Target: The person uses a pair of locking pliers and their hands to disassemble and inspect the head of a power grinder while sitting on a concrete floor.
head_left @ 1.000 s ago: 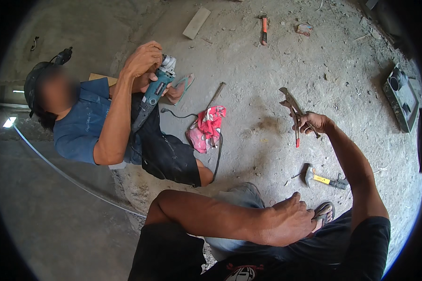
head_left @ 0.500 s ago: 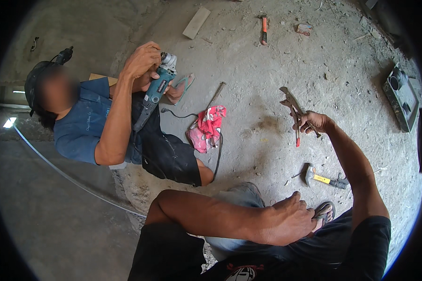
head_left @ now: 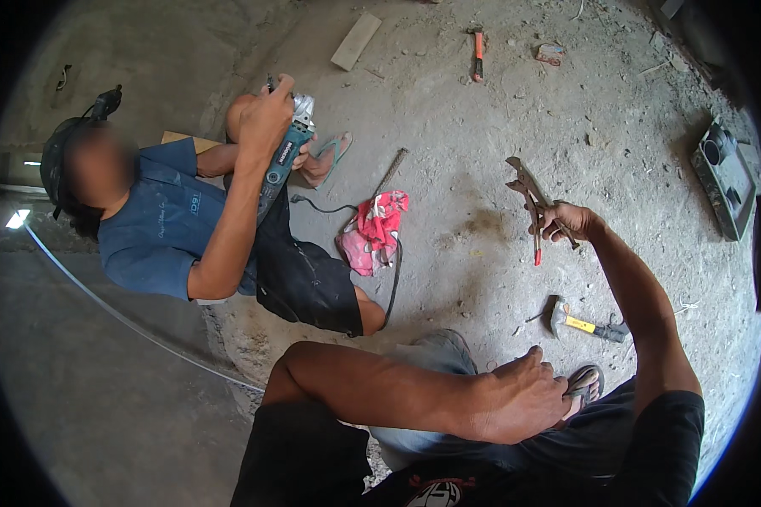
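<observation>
In my right hand point(head_left: 572, 222) are rusty metal tools, gripped above the floor. Among them are a pair of pliers point(head_left: 533, 211) with a red-tipped handle and a long dark bar point(head_left: 526, 179) crossing beside it. My fingers hide where the two meet. My left forearm lies across my knees, and my left hand point(head_left: 516, 401) hangs loosely with bent, slightly parted fingers and nothing visible in it. Below my right hand, a claw hammer point(head_left: 582, 324) with a yellow and black handle lies on the floor. A co-worker point(head_left: 165, 211) sits at the left holding a teal angle grinder point(head_left: 286, 156).
A pink and red cloth point(head_left: 375, 232) lies by a black cord point(head_left: 396, 283) and a rusty rod point(head_left: 391, 169). Farther off are an orange-handled hammer point(head_left: 478, 55), a flat board point(head_left: 357, 40) and a grey tray point(head_left: 725, 182) with round black parts. Gritty debris covers the floor.
The co-worker's raised hand has shifted from above the grinder's head down along its side, and the grinder sits slightly differently. My own hands have hardly moved.
</observation>
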A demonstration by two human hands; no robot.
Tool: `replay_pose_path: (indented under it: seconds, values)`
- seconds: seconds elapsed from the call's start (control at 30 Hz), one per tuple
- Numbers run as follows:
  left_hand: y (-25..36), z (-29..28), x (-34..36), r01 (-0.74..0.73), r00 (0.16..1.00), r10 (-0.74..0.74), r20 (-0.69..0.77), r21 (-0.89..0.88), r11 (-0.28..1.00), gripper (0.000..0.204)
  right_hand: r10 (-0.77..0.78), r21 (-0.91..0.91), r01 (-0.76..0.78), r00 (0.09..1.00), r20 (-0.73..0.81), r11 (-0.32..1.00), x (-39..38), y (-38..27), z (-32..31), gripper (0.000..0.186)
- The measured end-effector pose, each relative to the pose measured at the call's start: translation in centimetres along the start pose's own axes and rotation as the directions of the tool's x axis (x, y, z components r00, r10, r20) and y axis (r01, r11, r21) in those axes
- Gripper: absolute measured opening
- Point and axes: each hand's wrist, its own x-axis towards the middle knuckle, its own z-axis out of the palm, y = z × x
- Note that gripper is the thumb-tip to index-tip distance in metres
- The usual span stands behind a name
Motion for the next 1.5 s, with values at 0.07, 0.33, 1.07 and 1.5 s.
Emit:
replay_pose_path:
  seconds: [0.07, 0.33, 1.07, 1.5]
  values:
    - [0.1, -0.1, -0.2, 0.007, 1.0, -0.006, 0.029, -0.005, 1.0, 0.019, -0.01, 0.005, 0.01, 1.0, 0.001, 1.0, 0.2, 0.1, 0.0, 0.047]
    - [0.1, 0.1, -0.5, -0.003, 1.0, 0.003, -0.016, -0.011, 1.0, 0.018, 0.006, -0.007, -0.006, 1.0, 0.008, 1.0, 0.1, 0.0, 0.4, 0.05]
    - [0.5, 1.2, -0.7, 0.033, 0.989, -0.035, -0.146, -0.015, 0.999, 0.018, 0.037, 0.037, -0.038, 0.999, 0.027, 0.999, 0.4, 0.1, 0.2, 0.07]
    - [0.4, 1.0, -0.9, 0.019, 0.988, -0.022, -0.153, -0.022, 1.0, 0.018, 0.032, -0.001, -0.032, 0.999, 0.015, 0.999, 0.4, 0.3, 0.3, 0.06]
